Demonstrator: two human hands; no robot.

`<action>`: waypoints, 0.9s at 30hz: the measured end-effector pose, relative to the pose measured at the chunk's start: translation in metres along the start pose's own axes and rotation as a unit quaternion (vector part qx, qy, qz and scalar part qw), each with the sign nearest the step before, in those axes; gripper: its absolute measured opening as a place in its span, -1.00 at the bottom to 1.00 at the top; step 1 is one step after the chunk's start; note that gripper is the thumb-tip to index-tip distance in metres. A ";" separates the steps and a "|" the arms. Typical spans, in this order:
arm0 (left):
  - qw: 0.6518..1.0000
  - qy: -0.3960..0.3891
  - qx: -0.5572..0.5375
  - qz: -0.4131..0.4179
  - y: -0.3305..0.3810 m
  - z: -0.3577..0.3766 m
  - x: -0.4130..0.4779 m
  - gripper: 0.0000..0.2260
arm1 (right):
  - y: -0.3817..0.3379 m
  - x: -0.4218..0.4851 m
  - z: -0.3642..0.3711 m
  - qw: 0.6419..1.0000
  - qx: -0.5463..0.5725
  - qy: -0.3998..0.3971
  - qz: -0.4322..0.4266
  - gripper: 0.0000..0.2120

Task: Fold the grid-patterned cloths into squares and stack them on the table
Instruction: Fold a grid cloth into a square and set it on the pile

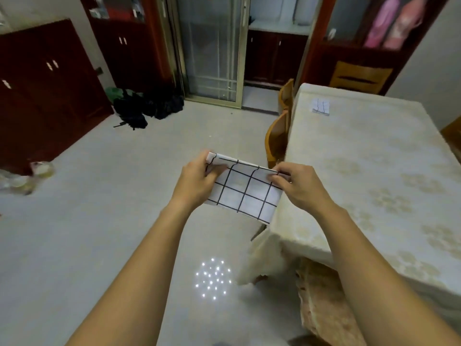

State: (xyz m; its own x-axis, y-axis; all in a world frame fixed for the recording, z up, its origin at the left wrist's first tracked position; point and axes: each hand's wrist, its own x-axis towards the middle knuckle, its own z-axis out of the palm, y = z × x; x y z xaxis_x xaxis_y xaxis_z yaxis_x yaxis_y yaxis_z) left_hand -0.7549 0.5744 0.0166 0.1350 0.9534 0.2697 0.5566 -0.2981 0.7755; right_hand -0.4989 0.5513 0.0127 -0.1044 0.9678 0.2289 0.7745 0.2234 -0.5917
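A white cloth with a black grid (245, 193) hangs folded in the air, left of the table's near corner. My left hand (197, 182) pinches its upper left corner and my right hand (296, 184) pinches its upper right corner. The folded top edge runs between the two hands and the rest drops below them. Far back on the table (374, 156), which has a cream patterned cover, lies a small folded grid cloth (320, 106).
Two wooden chairs (279, 136) stand against the table's left side. A padded seat (321, 303) sits under the near table edge. Dark bags (147, 108) lie on the floor by the sliding door. Dark red cabinets line the left wall.
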 end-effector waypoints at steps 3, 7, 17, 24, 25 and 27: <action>1.000 -0.011 -0.018 0.010 -0.012 0.009 0.044 -0.89 | 0.002 0.022 0.007 0.999 -0.003 0.034 0.035 -0.86; 1.000 -0.017 -0.004 0.007 -0.032 0.035 0.103 -0.79 | 0.023 0.065 0.013 0.995 0.006 0.073 0.073 -0.86; 0.996 -0.046 0.052 0.052 -0.067 0.049 0.328 -0.71 | 0.103 0.261 0.029 0.983 -0.004 0.158 0.088 -0.79; 0.996 -0.066 -0.049 0.034 -0.084 0.084 0.458 -0.63 | 0.142 0.364 0.003 0.973 -0.066 0.199 0.098 -0.76; 0.995 -0.079 -0.049 0.037 -0.089 0.094 0.474 -0.63 | 0.150 0.377 0.005 0.970 -0.079 0.202 0.107 -0.77; 0.992 -0.105 -0.004 0.075 -0.101 0.114 0.506 -0.73 | 0.164 0.404 0.012 0.966 -0.104 0.205 0.118 -0.78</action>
State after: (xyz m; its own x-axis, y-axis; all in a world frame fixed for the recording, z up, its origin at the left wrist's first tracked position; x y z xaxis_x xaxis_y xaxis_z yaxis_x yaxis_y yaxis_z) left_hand -0.6498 1.0918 0.0096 0.3827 0.8871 0.2580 0.5116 -0.4361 0.7404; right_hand -0.4212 0.9801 -0.0012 0.3133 0.8524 0.4186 0.8592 -0.0667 -0.5073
